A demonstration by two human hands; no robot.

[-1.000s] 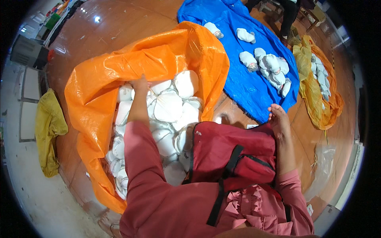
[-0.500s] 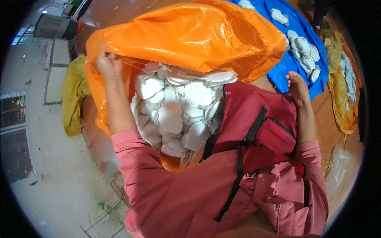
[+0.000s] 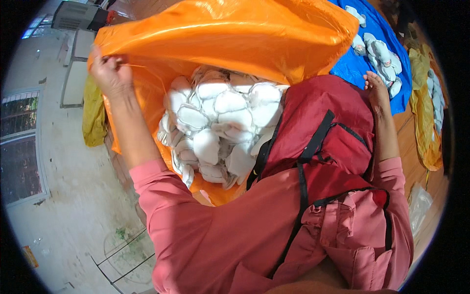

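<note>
A large orange plastic sack [image 3: 235,29] gapes in front of me. My left hand [image 3: 113,73] is closed on its left rim and holds that side up. Inside lies a heap of white, oval, padded-looking cloth pieces [image 3: 227,117], many stacked in bundles. My right hand [image 3: 376,93] is off to the right with fingers loosely bent and apart, and nothing shows in it. It is beside a dark red bag [image 3: 320,98] with black straps, which lies against my front and overlaps the sack's right side.
Beyond my right hand, a blue sheet [image 3: 399,41] bears more white bundles [image 3: 384,59]. A yellow-orange sack [image 3: 421,108] and a clear plastic bag [image 3: 419,206] are at far right. A yellow sack [image 3: 93,117] is between the orange one and the pale wall [image 3: 73,181] at left.
My left hand has drawn the sack's rim outward to the left, and the mouth gapes wider, baring more white pieces. The view has shifted slightly; my right hand stays beside the red bag.
</note>
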